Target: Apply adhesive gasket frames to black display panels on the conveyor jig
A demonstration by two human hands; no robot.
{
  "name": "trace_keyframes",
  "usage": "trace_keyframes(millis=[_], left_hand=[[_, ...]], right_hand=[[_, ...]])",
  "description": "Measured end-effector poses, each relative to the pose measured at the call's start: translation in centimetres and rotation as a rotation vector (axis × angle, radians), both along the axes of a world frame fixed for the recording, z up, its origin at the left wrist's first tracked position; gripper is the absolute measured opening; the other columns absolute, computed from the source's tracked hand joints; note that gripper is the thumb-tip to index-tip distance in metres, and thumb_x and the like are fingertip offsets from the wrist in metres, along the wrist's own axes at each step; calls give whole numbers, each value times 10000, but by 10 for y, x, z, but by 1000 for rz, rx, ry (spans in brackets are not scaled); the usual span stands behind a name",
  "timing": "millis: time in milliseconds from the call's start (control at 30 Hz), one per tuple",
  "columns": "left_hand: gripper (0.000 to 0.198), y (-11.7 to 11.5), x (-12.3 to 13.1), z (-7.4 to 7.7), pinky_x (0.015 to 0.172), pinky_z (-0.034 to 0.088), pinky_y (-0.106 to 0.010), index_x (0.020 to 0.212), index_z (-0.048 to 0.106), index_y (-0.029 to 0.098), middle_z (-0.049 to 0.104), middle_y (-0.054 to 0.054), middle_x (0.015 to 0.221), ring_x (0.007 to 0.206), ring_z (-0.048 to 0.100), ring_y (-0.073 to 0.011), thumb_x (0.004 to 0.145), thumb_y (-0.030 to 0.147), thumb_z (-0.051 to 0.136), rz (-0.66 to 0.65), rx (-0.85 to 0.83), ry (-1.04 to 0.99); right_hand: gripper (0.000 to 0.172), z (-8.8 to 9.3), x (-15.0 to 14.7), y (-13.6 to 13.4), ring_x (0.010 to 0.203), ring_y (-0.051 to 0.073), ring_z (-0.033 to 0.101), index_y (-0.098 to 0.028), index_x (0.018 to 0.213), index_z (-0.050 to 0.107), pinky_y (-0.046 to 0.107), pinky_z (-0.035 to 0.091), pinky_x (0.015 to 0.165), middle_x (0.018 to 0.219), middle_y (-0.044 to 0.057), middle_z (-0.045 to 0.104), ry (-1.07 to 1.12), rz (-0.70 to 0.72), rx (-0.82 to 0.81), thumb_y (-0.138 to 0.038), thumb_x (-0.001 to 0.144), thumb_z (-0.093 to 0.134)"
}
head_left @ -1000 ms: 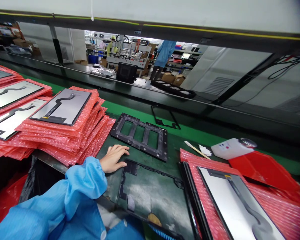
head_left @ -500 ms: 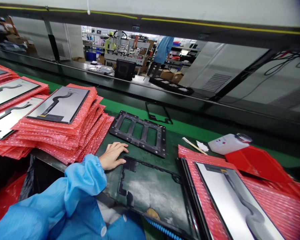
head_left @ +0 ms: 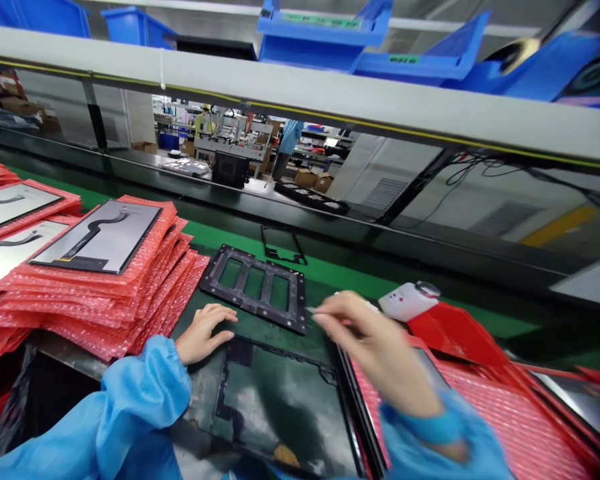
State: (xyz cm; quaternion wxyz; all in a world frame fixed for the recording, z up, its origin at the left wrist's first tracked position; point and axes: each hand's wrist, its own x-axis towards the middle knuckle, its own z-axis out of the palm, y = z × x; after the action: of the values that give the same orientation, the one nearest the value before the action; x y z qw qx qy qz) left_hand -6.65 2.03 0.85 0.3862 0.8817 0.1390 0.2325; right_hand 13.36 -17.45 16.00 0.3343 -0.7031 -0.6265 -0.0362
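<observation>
My left hand [head_left: 203, 330] lies flat on the dark green mat, fingers spread, at the top left corner of a thin black frame [head_left: 229, 383] that rests on the mat. My right hand [head_left: 370, 340] hovers above the mat's right side, beside a stack of red bubble bags [head_left: 485, 407] with a panel on top. It is smeared by motion, so I cannot make out its fingers or whether they hold anything. A black jig plate [head_left: 299, 303] with three windows lies just beyond both hands.
Tall stacks of red bubble bags topped with grey panels [head_left: 97, 237] fill the left. A white bottle [head_left: 405, 301] lies behind my right hand. Another thin frame [head_left: 285, 258] sits on the green belt. Blue bins [head_left: 325, 33] hang overhead. A person in blue [head_left: 290, 137] stands far off.
My right hand has come into view from the right and sweeps over the mat. My left hand stays put. The view has tilted up, showing the blue bins.
</observation>
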Motion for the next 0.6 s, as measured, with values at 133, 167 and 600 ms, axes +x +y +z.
trace_keyframes(millis=[133, 167, 600], left_hand=[[285, 0, 1, 28, 973, 379, -363, 1107, 627, 229, 652, -55, 1102, 1083, 540, -208, 961, 385, 439, 79, -63, -115], [301, 0, 1, 36, 962, 388, -347, 1091, 640, 224, 659, -51, 1079, 1067, 547, -201, 965, 398, 429, 98, -99, -137], [264, 1, 25, 72, 767, 402, -299, 732, 665, 182, 662, -8, 770, 805, 568, -182, 823, 428, 643, 120, -217, -125]], right_hand=[[108, -29, -28, 41, 786, 161, 595, -220, 899, 534, 271, 465, 638, 913, 25, 585, -63, 122, -134, -286, 943, 461], [81, -36, -32, 49, 790, 160, 597, -224, 911, 517, 270, 457, 629, 939, 23, 583, -88, 122, -149, -272, 942, 460], [101, -49, -34, 60, 806, 156, 607, -211, 981, 476, 268, 440, 610, 993, 31, 556, -236, 128, -133, -273, 983, 397]])
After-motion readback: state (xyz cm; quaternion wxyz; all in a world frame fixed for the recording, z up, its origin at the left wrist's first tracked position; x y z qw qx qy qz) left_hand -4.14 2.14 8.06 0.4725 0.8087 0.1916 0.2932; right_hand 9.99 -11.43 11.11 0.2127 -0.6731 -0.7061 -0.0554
